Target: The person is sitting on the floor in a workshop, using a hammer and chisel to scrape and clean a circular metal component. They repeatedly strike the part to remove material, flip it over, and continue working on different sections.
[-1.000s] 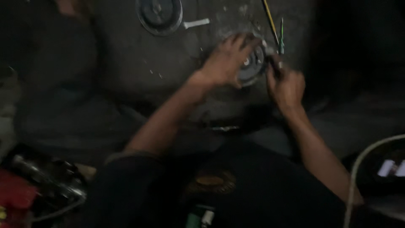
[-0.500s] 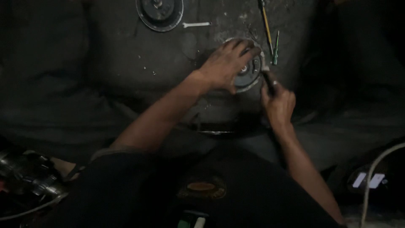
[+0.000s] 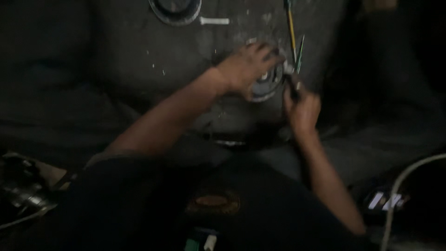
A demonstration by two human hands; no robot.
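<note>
Two hands, left hand (image 3: 248,65) covering round metal part (image 3: 267,86), right hand (image 3: 302,109) beside it

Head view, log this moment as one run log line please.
left hand: spread over round metal part | right hand: grips thin tool at part's edge | yellow and green tools beside | lighting: dim

A round, grey metal disc part (image 3: 267,83) is lying flat on the dark, speckled work surface, its ringed face showing only at the right and lower edge. A thin dark tool (image 3: 293,86) is angling upright, its tip touching the disc's right rim.
</note>
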